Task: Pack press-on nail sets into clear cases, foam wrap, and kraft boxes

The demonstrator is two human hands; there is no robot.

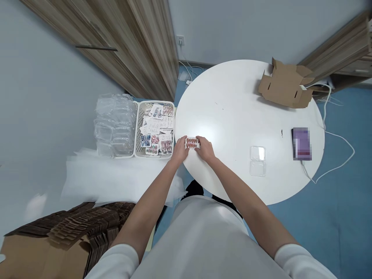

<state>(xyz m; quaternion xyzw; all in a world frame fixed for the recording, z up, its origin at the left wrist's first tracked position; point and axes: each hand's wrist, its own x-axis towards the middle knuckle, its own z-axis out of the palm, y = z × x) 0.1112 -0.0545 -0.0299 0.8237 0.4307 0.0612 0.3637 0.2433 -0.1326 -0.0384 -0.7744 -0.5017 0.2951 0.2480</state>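
Note:
A small card of red press-on nails point(192, 143) is held between my two hands at the left edge of the white round table point(226, 93). My left hand point(180, 150) pinches the card's left side, and my right hand point(205, 149) grips its right side. Close by on the left stands a white plastic basket point(136, 131) with several similar nail cards point(152, 124) in it, some face up and some showing printed backs. An opened clear plastic case point(258, 161) lies on the table to the right of my right hand.
Stacked clear plastic cases point(114, 126) fill the basket space at far left. White sheets point(116, 180) and folded brown cardboard point(95, 224) lie below. On the table are an opened cardboard box point(286, 85) and a blurred purple device point(302, 143) with a white cable.

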